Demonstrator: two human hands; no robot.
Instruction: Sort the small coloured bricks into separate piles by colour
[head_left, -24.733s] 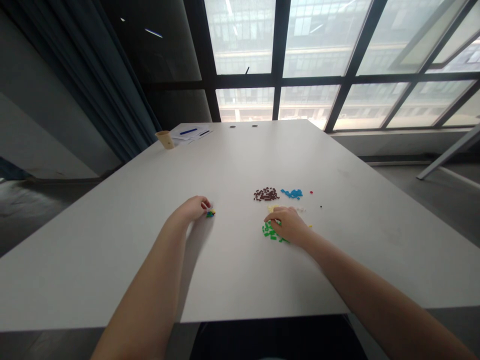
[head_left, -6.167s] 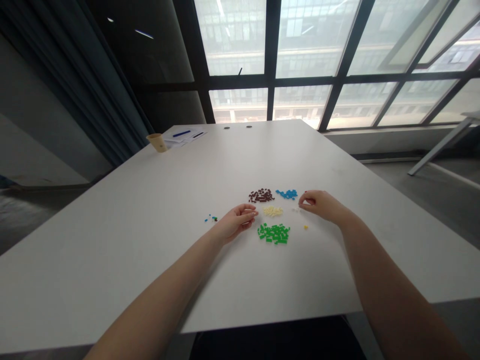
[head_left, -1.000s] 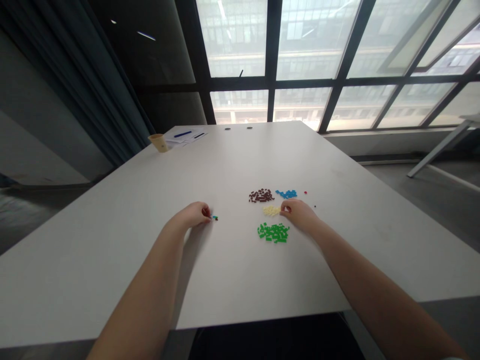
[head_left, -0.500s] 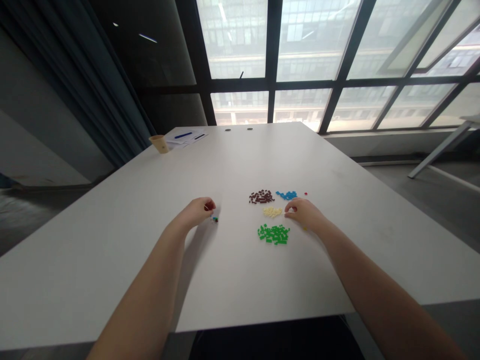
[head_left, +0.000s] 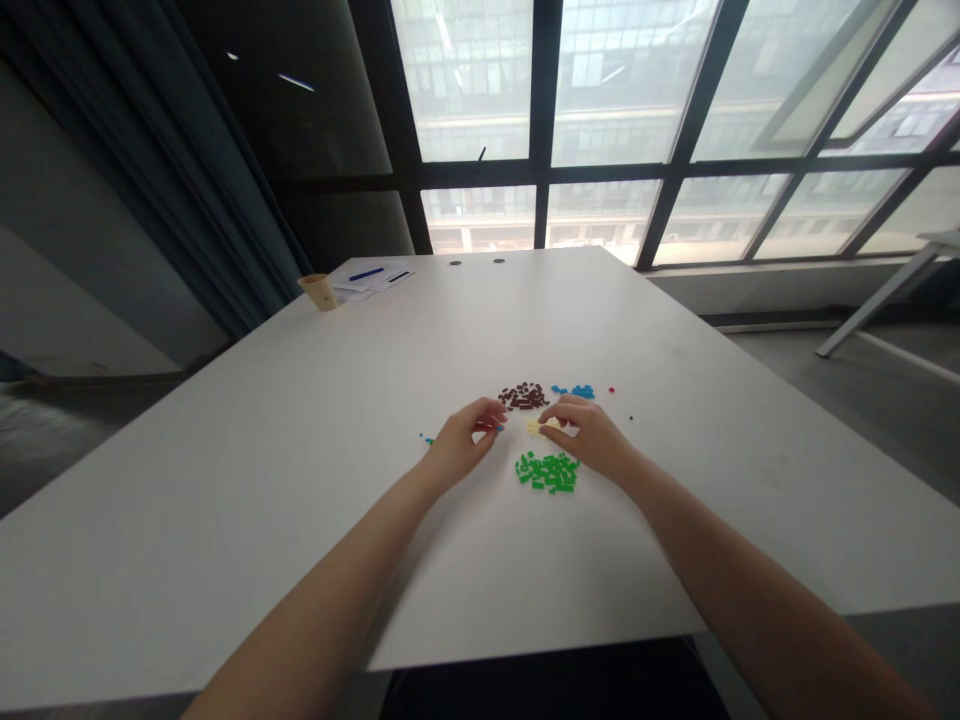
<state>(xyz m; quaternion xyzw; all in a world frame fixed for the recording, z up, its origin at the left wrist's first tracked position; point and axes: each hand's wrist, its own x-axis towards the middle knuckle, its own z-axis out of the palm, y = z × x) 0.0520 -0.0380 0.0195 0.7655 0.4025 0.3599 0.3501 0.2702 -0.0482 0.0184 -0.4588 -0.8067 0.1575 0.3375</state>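
Small bricks lie sorted by colour on the white table (head_left: pixel 300 480): a brown heap (head_left: pixel 523 396), a blue heap (head_left: pixel 576 391), a cream heap (head_left: pixel 537 426) and a green heap (head_left: pixel 547 471). My left hand (head_left: pixel 463 440) is curled just left of the brown and cream heaps, its fingertips pinched on a small piece I cannot make out. My right hand (head_left: pixel 589 432) lies over the right side of the cream heap, fingers bent and pinched at it. A few mixed bricks (head_left: pixel 427 439) rest left of my left hand.
A single red brick (head_left: pixel 611 389) and a dark one (head_left: pixel 630 417) sit right of the heaps. A paper cup (head_left: pixel 321 291), papers and a pen (head_left: pixel 367 275) stand at the far left corner. Big windows rise behind the table.
My left hand has left the small mixed cluster and moved right, up to the heaps. My right hand has slid left onto the cream heap.
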